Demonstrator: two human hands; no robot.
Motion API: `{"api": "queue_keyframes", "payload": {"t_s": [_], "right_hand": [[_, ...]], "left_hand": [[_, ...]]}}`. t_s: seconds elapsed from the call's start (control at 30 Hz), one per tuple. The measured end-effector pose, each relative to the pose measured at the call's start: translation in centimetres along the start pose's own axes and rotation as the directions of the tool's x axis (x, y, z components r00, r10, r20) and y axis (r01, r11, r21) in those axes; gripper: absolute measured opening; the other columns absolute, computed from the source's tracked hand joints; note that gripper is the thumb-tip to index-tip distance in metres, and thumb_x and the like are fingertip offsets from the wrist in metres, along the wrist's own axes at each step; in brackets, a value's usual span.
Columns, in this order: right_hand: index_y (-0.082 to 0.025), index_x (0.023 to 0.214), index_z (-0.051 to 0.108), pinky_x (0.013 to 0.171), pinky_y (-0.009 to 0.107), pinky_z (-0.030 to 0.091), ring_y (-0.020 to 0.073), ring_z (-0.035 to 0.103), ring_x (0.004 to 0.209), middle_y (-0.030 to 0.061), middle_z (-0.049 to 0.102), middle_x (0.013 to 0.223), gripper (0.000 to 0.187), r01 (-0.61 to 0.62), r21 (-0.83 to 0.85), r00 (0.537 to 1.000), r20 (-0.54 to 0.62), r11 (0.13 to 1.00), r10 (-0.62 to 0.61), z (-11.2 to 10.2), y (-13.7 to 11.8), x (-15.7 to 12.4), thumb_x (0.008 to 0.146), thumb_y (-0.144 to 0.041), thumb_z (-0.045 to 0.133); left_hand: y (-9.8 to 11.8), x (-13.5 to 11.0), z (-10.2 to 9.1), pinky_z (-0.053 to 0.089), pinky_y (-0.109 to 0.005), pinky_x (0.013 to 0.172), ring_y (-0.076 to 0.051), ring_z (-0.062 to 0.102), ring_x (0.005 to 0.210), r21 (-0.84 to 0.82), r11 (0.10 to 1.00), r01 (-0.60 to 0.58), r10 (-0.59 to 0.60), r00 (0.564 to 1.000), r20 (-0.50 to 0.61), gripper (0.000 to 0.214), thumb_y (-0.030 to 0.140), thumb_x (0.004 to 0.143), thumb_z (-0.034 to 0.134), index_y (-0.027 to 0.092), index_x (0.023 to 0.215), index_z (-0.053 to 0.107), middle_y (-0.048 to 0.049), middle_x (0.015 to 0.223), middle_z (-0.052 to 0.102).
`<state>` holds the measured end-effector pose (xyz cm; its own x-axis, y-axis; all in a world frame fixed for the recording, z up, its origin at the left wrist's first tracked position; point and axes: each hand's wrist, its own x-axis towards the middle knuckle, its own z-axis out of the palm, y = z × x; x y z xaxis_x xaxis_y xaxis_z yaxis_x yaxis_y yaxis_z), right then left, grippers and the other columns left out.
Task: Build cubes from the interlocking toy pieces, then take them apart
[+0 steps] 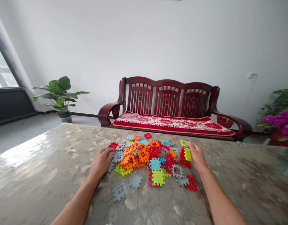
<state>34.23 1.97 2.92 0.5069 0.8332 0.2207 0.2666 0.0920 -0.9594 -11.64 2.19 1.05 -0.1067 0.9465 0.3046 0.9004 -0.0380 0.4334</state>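
My right hand (197, 155) pinches a yellow-green notched building tile (188, 154) at the right side of a heap of plastic tiles. A yellow-green open frame piece (184, 143) is just beyond those fingertips. At the heap's left side my left hand (103, 161) lies palm down with its fingers stretched out, close to a red tile (113, 145) and a grey window tile (118, 156). Orange tiles (143, 155) fill the middle of the heap. Nearer to me are a light blue tile (155, 164), another yellow-green tile (158, 177) and a grey tile (135, 180).
The heap lies on a table with a patterned grey-brown cover (52, 178). Behind it stands a dark red wooden bench (166, 97) with a red floral cushion (174, 123). A potted plant (61, 93) is at the left, and purple flowers (281, 120) are at the right.
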Motion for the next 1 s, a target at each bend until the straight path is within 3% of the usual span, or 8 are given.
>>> {"api": "queue_keyframes", "payload": {"t_s": [0.17,0.3,0.43,0.57,0.73,0.83,0.9,1.0], "right_hand": [[-0.02,0.066,0.057,0.05,0.025,0.039,0.0143,0.049,0.053,-0.0013,0.055,0.058,0.05,0.098,0.065,0.992,0.077,0.993,-0.102,2.7,-3.2,-2.2,0.072,-0.07,0.056],[-0.021,0.067,0.057,0.05,0.024,0.037,0.0135,0.046,0.052,-0.0022,0.051,0.057,0.047,0.191,0.089,0.967,0.155,0.978,-0.203,4.5,-5.2,-4.7,0.08,-0.065,0.053],[-0.021,0.068,0.055,0.049,0.023,0.035,0.012,0.042,0.051,-0.0038,0.048,0.056,0.045,0.222,0.156,0.938,0.236,0.962,-0.255,6.0,-6.9,-7.5,0.085,-0.062,0.05],[-0.021,0.07,0.055,0.047,0.022,0.033,0.0105,0.04,0.049,-0.0052,0.046,0.056,0.043,0.201,0.227,0.91,0.317,0.953,-0.267,7.0,-7.9,-9.9,0.087,-0.061,0.05],[-0.021,0.07,0.057,0.053,0.022,0.039,0.0115,0.048,0.055,-0.0034,0.053,0.059,0.042,0.304,0.198,0.863,0.356,0.932,-0.358,7.8,-8.3,-11.6,0.088,-0.058,0.048],[-0.021,0.07,0.058,0.057,0.022,0.041,0.0128,0.052,0.059,-0.0021,0.057,0.061,0.04,0.387,0.136,0.814,0.415,0.912,-0.407,7.8,-8.3,-12.0,0.09,-0.055,0.048],[-0.022,0.072,0.059,0.057,0.022,0.04,0.0128,0.054,0.06,-0.002,0.059,0.062,0.038,0.444,0.076,0.776,0.466,0.893,-0.426,7.7,-8.2,-12.1,0.092,-0.052,0.047],[-0.023,0.076,0.063,0.061,0.023,0.039,0.0128,0.058,0.062,-0.0012,0.065,0.068,0.034,0.574,-0.037,0.685,0.57,0.818,-0.454,7.4,-7.9,-11.8,0.094,-0.047,0.046]], "left_hand": [[2.3,-0.8,-1.6,0.037,-0.04,0.107,-0.024,0.055,0.117,-0.042,0.996,-0.078,0.063,0.958,-0.281,0.036,0.037,0.092,0.039,0.025,0.111,0.067,-0.0056,0.124,0.063],[6.7,-2.2,-2.6,0.045,-0.034,0.097,-0.021,0.06,0.106,-0.34,0.888,-0.309,0.204,0.929,-0.31,0.032,0.039,0.092,0.043,0.022,0.101,0.069,-0.0067,0.112,0.067],[12.5,-4.8,-2.7,0.051,-0.027,0.072,-0.015,0.064,0.074,-0.738,0.659,-0.148,0.18,0.983,-0.036,0.031,0.039,0.089,0.046,0.019,0.099,0.069,-0.0054,0.09,0.071],[16.5,-7.8,-2.6,0.051,-0.027,0.075,-0.018,0.066,0.089,-0.888,0.431,0.163,0.239,0.928,0.286,0.041,0.048,0.086,0.055,0.019,0.111,0.065,-0.0083,0.106,0.07],[17.5,-9.3,-2.8,0.051,-0.031,0.083,-0.018,0.065,0.098,-0.798,0.141,0.586,0.349,0.725,0.594,0.056,0.057,0.081,0.06,0.023,0.126,0.058,-0.0093,0.117,0.066],[17.4,-9.1,-2.5,0.051,-0.027,0.075,-0.015,0.065,0.085,-0.716,0.123,0.687,0.408,0.623,0.668,0.056,0.052,0.074,0.072,0.019,0.118,0.063,-0.0082,0.104,0.069],[17.1,-8.7,-2.0,0.049,-0.025,0.074,-0.014,0.064,0.079,-0.731,0.134,0.669,0.384,0.645,0.661,0.054,0.048,0.066,0.079,0.015,0.107,0.067,-0.0066,0.093,0.069],[16.3,-7.9,-0.9,0.046,-0.022,0.068,-0.01,0.06,0.067,-0.796,0.199,0.572,0.229,0.763,0.605,0.052,0.043,0.055,0.086,0.014,0.094,0.068,-0.0018,0.079,0.067]]}}
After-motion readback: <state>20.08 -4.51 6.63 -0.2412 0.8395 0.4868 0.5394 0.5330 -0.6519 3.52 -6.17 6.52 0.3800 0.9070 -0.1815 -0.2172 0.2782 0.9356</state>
